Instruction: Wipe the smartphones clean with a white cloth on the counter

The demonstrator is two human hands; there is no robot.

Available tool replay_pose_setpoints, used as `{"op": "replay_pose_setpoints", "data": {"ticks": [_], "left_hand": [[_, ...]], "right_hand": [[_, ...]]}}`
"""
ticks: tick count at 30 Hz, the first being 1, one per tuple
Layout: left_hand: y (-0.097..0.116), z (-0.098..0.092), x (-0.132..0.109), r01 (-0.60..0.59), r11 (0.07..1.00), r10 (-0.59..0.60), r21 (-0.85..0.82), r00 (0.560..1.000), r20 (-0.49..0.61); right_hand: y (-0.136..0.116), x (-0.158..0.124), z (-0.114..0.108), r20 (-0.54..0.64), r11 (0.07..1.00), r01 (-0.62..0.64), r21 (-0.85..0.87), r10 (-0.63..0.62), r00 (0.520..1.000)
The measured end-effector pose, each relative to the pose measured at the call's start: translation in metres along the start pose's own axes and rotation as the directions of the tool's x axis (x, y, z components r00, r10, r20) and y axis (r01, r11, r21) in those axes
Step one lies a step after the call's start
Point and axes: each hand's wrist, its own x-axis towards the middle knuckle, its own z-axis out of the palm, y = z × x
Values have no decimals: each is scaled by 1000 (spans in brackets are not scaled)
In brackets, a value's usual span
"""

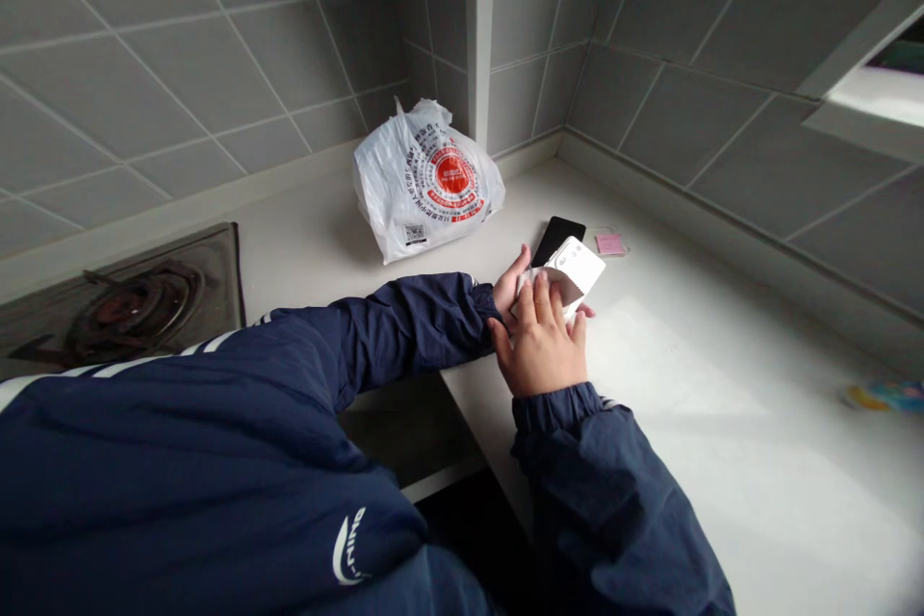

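Both of my hands meet over a white phone-sized box [579, 269] near the middle of the white stone countertop [693, 404]. My left hand [511, 285] holds its near left side from behind. My right hand [540, 346] covers its lower part, fingers spread across it. Part of the box is hidden by my fingers, and I cannot tell what its rounded markings are. Just beyond it, a black smartphone [557, 240] lies flat and touches or nearly touches the box. A small pink card [610, 244] with a thin loop lies to the right.
A white plastic bag [425, 181] with a red round logo stands against the back wall. A gas burner [137, 308] sits in a steel plate at the left. A colourful packet [886, 396] lies at the right edge. Grey tiles [671, 125] cover the walls.
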Motion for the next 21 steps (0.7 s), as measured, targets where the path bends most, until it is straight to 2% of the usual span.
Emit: {"op": "replay_pose_setpoints", "data": {"ticks": [5,13,18,21], "left_hand": [[-6,-2,3,-84,990,88,-111,996,32],[-7,-9,10,-135,973,149,-186,987,62],[-4,-19,13,-146,970,148,-196,989,0],[0,-21,10,-125,984,130,-124,991,37]], "right_hand": [[8,4,5,-21,999,-27,19,28,999],[16,4,7,-74,998,-66,7,66,995],[8,0,-1,-19,995,-102,-5,102,995],[1,-3,-10,57,997,-75,-13,75,996]]}}
